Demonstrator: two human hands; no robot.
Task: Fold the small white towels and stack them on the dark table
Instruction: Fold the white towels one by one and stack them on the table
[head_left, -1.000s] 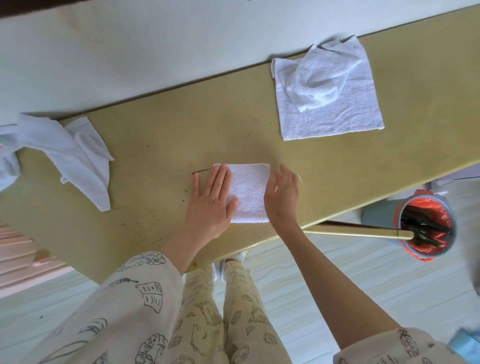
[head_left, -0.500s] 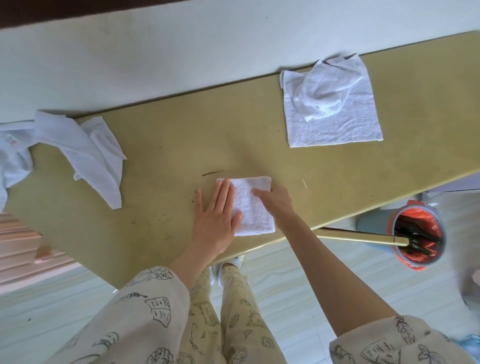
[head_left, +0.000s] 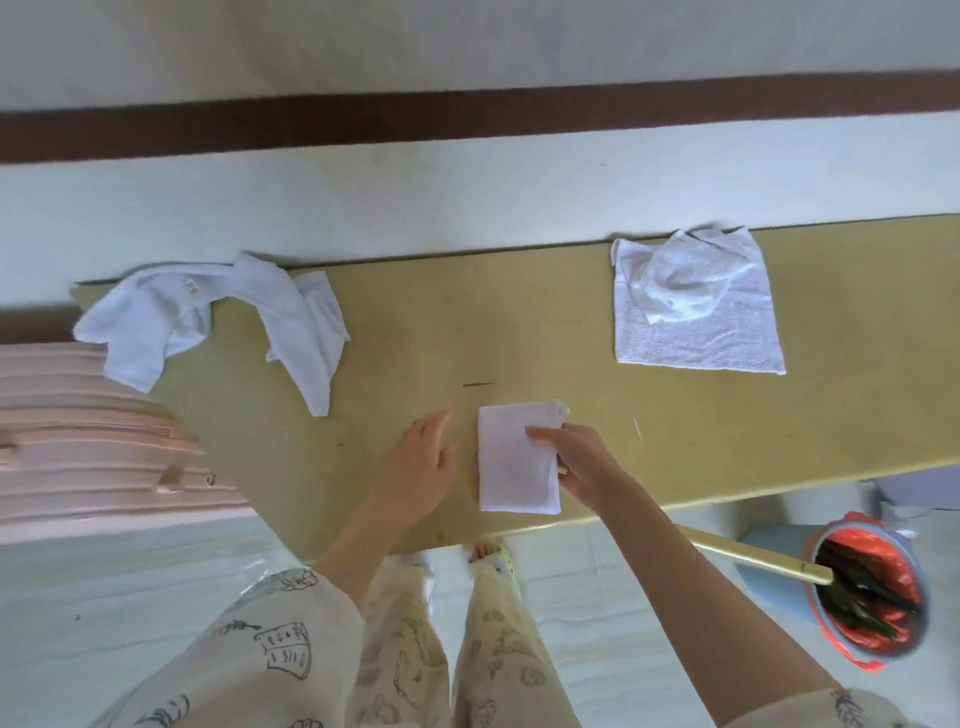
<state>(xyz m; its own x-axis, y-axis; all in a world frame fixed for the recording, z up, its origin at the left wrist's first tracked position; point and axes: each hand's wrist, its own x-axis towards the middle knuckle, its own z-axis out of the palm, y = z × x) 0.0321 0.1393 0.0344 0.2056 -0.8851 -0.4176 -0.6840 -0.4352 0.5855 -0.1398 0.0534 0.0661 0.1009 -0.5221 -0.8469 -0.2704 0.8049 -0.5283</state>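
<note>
1. The folded towel (head_left: 517, 457) lies on the table (head_left: 467, 322), near its front edge.
2. The right hand (head_left: 576, 460) pinches the towel's right edge, thumb on top, fingers curled underneath.
3. The left hand (head_left: 418, 467) hovers just left of the towel, fingers relaxed and extended, holding nothing.
4. A crumpled towel (head_left: 680, 283) rests on a flat towel (head_left: 696, 338) at far right; more loose towels (head_left: 218, 322) lie at far left.
</note>
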